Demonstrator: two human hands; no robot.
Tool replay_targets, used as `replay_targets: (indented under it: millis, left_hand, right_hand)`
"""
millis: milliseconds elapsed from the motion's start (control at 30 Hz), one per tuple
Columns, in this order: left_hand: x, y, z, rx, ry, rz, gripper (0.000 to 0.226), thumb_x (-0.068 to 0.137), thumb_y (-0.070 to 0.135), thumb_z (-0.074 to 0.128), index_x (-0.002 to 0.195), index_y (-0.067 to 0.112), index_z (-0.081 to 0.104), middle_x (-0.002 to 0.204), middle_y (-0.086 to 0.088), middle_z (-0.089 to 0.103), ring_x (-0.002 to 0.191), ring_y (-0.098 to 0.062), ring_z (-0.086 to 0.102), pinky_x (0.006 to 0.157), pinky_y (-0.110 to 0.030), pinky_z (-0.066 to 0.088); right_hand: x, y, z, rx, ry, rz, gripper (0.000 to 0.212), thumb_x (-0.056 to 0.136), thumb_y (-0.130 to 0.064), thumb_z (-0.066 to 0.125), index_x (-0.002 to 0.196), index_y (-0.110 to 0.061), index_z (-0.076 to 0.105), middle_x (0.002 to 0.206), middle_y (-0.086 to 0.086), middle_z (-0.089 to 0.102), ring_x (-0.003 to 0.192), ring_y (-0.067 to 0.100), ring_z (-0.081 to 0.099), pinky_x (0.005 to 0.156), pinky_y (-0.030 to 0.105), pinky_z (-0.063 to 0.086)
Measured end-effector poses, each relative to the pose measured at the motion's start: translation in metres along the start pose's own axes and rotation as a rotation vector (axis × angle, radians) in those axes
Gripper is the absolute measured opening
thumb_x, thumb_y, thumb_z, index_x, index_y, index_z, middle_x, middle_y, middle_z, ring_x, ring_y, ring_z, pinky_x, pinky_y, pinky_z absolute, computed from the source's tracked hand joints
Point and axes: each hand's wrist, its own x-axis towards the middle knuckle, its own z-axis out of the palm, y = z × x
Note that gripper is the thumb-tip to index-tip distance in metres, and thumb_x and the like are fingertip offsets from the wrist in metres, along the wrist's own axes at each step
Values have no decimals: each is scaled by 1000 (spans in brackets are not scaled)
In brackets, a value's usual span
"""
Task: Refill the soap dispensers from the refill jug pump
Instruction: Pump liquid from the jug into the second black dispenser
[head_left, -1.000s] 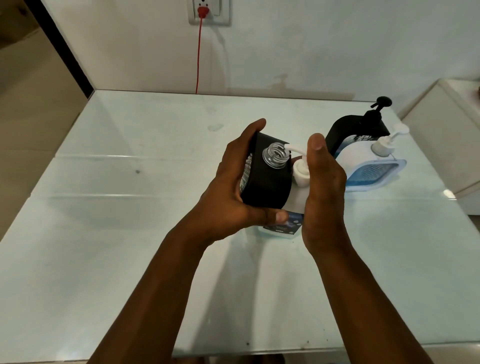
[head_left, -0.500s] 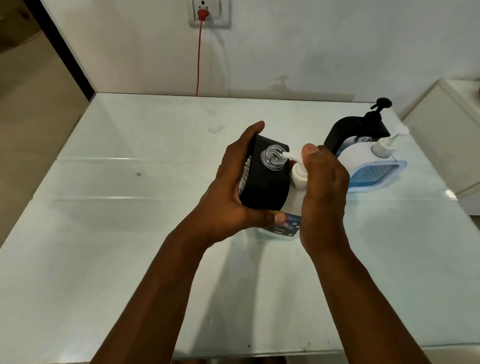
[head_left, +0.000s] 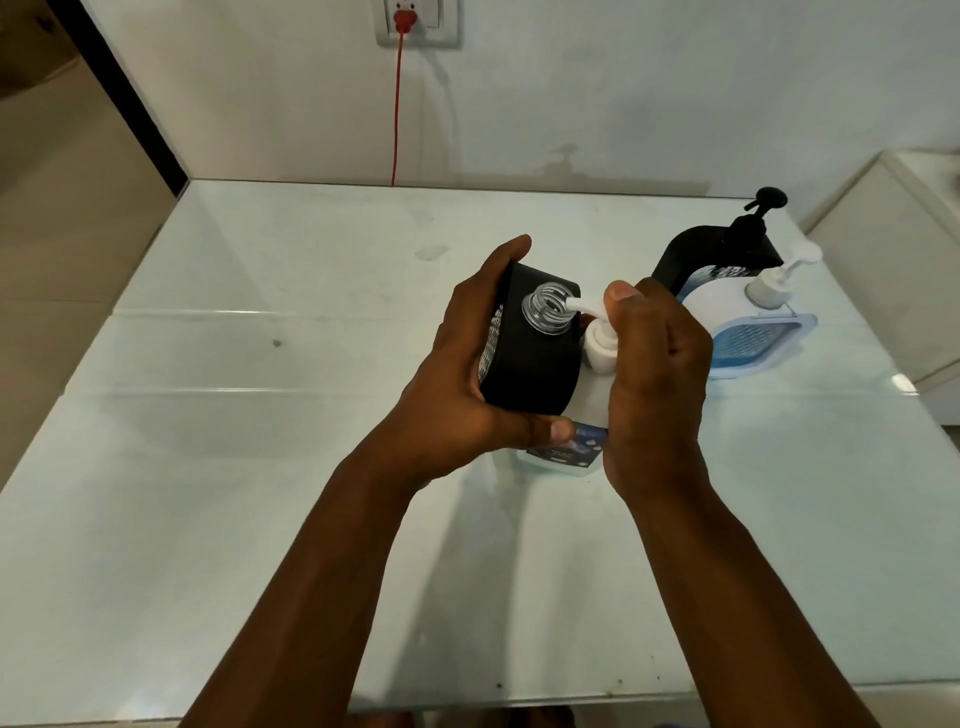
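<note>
The left hand (head_left: 457, 384) grips a black soap dispenser (head_left: 530, 353) above the tabletop (head_left: 260, 467), its open neck against the white pump spout (head_left: 740, 307) of the refill jug (head_left: 566, 452). The right hand (head_left: 657, 384) curls its fingers (head_left: 670, 332) round the pump, thumb pressing its head.

Looks like an ordinary room in someone's home, nothing lab or shop about it.

Glossy pale glass-topped surface (head_left: 218, 415) pushed up against a plain white painted wall (head_left: 623, 93), with a wall socket (head_left: 418, 21) up top and a red cord (head_left: 397, 114) plugged in and hanging down behind the surface. Tan tiled floor (head_left: 57, 197) off to the left past a dark door edge (head_left: 124, 93), and a cream cabinet (head_left: 893, 270) sits at the right. A couple of household soap dispensers (head_left: 753, 291) stand on the surface too.
</note>
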Motion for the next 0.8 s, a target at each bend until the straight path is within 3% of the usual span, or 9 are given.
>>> replay_targets:
  millis: [67, 133, 267, 367, 467, 533, 633, 700, 800]
  left_hand:
    - [0, 0, 0, 17, 1, -6, 131, 59, 37, 94, 169, 39, 22, 165, 8, 40, 151, -29, 47, 114, -60, 53]
    - [0, 0, -1, 38, 6, -17, 131, 59, 35, 96, 168, 42, 23, 164, 11, 40, 152, -24, 46, 116, -59, 51]
    - [-1, 1, 0, 49, 12, -26, 130, 61, 22, 96, 167, 43, 24, 163, 14, 39, 151, -21, 45, 118, -59, 50]
    - [1, 3, 3, 22, 3, -11, 129, 63, 18, 94, 167, 40, 23, 164, 10, 39, 151, -26, 47, 116, -59, 52]
    - [2, 3, 3, 4, -5, -2, 132, 61, 25, 97, 168, 39, 22, 165, 10, 39, 151, -27, 48, 114, -59, 53]
    - [1, 2, 2, 8, -2, 3, 132, 59, 33, 96, 168, 39, 23, 165, 11, 39, 151, -26, 48, 114, -58, 54]
    - [1, 3, 1, 18, 1, -4, 132, 61, 26, 98, 168, 39, 23, 164, 11, 40, 150, -25, 47, 114, -57, 54]
    - [1, 2, 1, 31, 1, -7, 131, 62, 24, 97, 168, 40, 22, 164, 10, 40, 151, -24, 46, 116, -57, 53]
    - [0, 1, 1, 43, 1, -10, 132, 57, 35, 97, 167, 44, 23, 163, 12, 40, 152, -23, 45, 117, -58, 51]
  right_hand:
    - [-1, -4, 0, 26, -22, 19, 27, 87, -40, 52, 61, -29, 54, 62, -2, 45, 63, 10, 47, 62, 28, 45]
    - [-2, -7, 2, 87, -41, 90, 27, 81, -58, 53, 65, -39, 63, 78, 4, 52, 74, 25, 51, 77, 48, 50]
    - [0, -8, 4, 108, -69, 128, 88, 65, -91, 50, 88, -7, 57, 93, 31, 53, 98, 52, 52, 85, 65, 49]
    - [0, -6, 1, 109, -49, 113, 41, 83, -66, 52, 75, -27, 60, 84, 6, 54, 89, 31, 55, 80, 38, 54]
    - [-1, 0, -1, 88, 1, 27, 27, 92, -39, 54, 69, -27, 54, 72, -1, 53, 69, 14, 50, 64, 14, 45]
    - [-1, -1, -1, 51, 9, 3, 24, 90, -36, 53, 69, -25, 52, 61, -7, 50, 65, 3, 50, 61, 11, 42]
    - [0, -3, -1, 59, -16, 37, 23, 86, -39, 53, 66, -26, 51, 73, 1, 50, 64, 4, 52, 60, 13, 45]
    - [0, -4, -1, 124, -33, 103, 32, 80, -53, 57, 66, -25, 57, 80, 5, 51, 74, 21, 56, 73, 34, 54]
    - [1, -9, 3, 116, -61, 122, 87, 63, -87, 57, 88, -4, 60, 92, 31, 54, 96, 51, 53, 83, 63, 50]
